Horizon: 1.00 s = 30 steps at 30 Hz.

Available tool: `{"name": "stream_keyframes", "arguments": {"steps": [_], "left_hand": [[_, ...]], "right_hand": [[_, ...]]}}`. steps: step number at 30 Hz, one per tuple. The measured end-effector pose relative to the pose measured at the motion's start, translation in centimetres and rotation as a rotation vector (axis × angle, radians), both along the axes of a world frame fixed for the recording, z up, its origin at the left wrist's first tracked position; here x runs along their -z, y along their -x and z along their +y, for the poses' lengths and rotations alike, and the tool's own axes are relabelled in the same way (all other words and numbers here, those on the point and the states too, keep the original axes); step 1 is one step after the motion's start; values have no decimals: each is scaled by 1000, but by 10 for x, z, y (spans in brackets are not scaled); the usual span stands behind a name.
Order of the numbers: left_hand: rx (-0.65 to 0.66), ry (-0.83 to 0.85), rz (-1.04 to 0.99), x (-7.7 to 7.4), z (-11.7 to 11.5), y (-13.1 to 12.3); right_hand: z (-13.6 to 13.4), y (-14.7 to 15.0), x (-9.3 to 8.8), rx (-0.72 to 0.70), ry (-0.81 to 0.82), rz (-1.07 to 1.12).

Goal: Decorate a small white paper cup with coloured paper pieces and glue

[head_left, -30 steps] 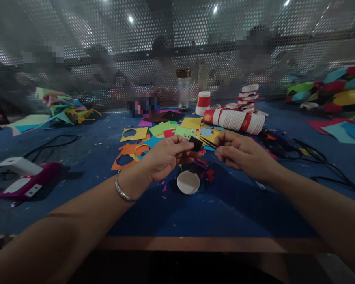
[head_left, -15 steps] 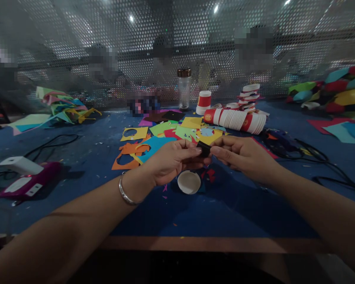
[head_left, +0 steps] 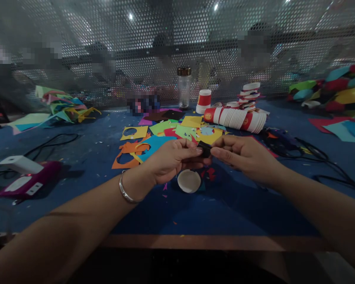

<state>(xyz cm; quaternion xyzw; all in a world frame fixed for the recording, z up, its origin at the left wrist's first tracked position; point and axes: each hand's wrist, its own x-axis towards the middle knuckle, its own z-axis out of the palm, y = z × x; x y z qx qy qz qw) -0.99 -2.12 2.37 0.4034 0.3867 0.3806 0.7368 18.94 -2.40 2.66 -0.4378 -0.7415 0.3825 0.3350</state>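
Observation:
My left hand [head_left: 177, 157] pinches a small black piece [head_left: 205, 148], perhaps folded or rolled paper, between thumb and fingers. From the other side, the thumb and fingertips of my right hand [head_left: 236, 153] close on the right end of the same piece. Just below my hands lies a round white cup piece [head_left: 189, 181], with small red paper scraps [head_left: 208, 173] beside it. Behind my left hand spreads a blue paper sheet [head_left: 156, 146], next to cut orange paper [head_left: 127, 154].
Farther back are a yellow sheet with a round hole [head_left: 133, 133], a lying stack of paper cups [head_left: 238, 119], upright cups [head_left: 204, 101] and a glass bottle [head_left: 184, 88]. A purple power strip [head_left: 29, 183] sits left; black cables [head_left: 328, 161] run at right.
Both hands stay almost where they were, keeping hold of the black piece. The view has tilted very slightly.

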Motion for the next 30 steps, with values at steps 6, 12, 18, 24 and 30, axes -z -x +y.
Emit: {"name": "stream_keyframes", "arguments": {"steps": [6, 12, 18, 24, 30], "left_hand": [[12, -12, -6, -1, 0, 0], [-1, -5, -9, -1, -1, -1], [30, 18, 3, 0, 1, -1], [5, -82, 55, -1, 3, 3], [-239, -247, 256, 1, 13, 14]], "right_hand": [[0, 0, -1, 4, -34, -36], [0, 0, 0, -1, -7, -34], [1, 0, 2, -11, -1, -35], [3, -3, 2, 52, -60, -100], [17, -16, 11, 264, -238, -470]]}}
